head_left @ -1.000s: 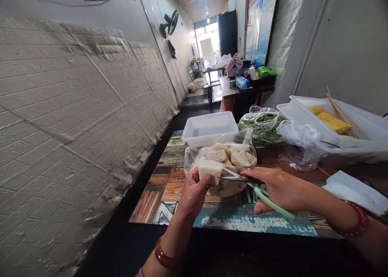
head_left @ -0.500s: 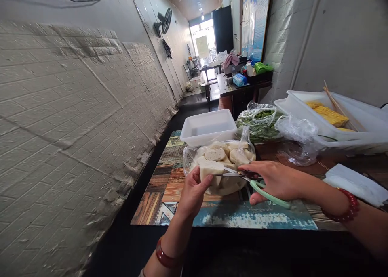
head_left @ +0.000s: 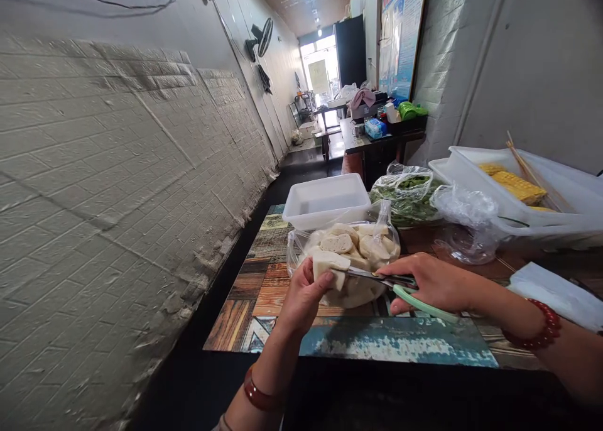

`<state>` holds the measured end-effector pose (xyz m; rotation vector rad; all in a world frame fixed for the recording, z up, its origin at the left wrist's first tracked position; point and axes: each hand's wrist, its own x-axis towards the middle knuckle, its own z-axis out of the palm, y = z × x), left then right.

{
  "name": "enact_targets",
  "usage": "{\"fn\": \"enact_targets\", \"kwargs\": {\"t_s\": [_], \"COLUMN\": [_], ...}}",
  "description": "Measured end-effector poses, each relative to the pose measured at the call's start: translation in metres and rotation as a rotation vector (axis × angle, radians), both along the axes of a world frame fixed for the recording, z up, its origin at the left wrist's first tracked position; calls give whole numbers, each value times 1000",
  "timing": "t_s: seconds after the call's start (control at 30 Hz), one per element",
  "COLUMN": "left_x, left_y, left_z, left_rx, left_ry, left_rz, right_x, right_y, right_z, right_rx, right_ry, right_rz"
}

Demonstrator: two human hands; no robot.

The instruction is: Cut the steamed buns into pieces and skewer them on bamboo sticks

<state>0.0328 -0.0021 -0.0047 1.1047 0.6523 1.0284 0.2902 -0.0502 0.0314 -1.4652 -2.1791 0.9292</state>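
My left hand (head_left: 304, 296) pinches a pale, spongy block of food (head_left: 330, 267) between thumb and fingers. My right hand (head_left: 431, 286) is closed round the scissors (head_left: 424, 304), which have light green handles. Their metal blades point left and touch the block's right side; how deep they sit in it I cannot tell. Just behind and below, a clear plastic bag (head_left: 389, 220) holds several similar pale pieces (head_left: 335, 242) and lies open on the wood-patterned table (head_left: 264, 280).
Behind the bag stands a white plastic tub (head_left: 325, 216). To its right are bagged green vegetables (head_left: 405, 195), crumpled clear plastic (head_left: 464, 208) and a white bin (head_left: 532, 227) with corn (head_left: 521, 187) and sticks. White paper (head_left: 556, 296) lies at right. A brick-textured wall (head_left: 117, 198) runs along the left.
The scissor blades have shifted right against the block, and more of its lower part shows beneath them. Both hands keep their holds. The whole view has shifted slightly.
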Motion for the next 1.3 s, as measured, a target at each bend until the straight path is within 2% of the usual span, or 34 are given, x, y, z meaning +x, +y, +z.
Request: {"fn": "enact_targets", "kwargs": {"t_s": [0.1,0.3,0.53,0.7,0.97,1.13,1.3], "left_x": [0,-6,-4,-4,-8,-6,-6], "left_y": [-2,-2,-1,-2,0,1,1], "left_z": [0,-8,-8,-3,-2,0,2], "left_rx": [1,-46,15,65,32,29,43], "left_ry": [-22,49,41,56,125,99,139], "left_rz": [-12,-24,-29,-17,-139,-137,-106], "right_x": [-3,-7,0,0,0,-4,-4], "right_y": [-1,-5,-4,-3,-1,-2,-3], "right_z": [2,1,-11,-10,-11,-5,-1], "right_rx": [44,109,112,92,153,138,147], "right_ry": [-36,-114,-129,-167,-124,-34,-32], "right_rz": [-38,-99,-10,4,64,50,35]}}
